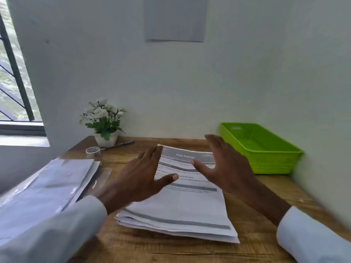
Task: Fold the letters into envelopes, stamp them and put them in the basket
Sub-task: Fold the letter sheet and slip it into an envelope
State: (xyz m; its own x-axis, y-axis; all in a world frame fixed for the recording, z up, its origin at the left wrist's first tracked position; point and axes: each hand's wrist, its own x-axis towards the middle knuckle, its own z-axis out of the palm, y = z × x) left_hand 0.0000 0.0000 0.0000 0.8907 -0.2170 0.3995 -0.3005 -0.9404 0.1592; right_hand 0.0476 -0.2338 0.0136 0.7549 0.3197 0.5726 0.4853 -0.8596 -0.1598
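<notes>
A stack of printed letters [182,209] lies in the middle of the wooden desk [252,211], its top sheet headed in a grey band. My left hand [140,177] hovers over the stack's left side with fingers spread and straight. My right hand [226,164] hovers over the stack's right far corner, fingers also spread, holding nothing. A pile of white envelopes [51,185] sits at the left, some under clear plastic. The green basket [262,149] stands at the back right against the wall, nothing visible inside it.
A small white pot of flowers [104,120] stands at the back left. In front of it lie a pen [121,144] and a roll of clear tape [93,152]. The wall closes the desk's far and right sides. A window is at the far left.
</notes>
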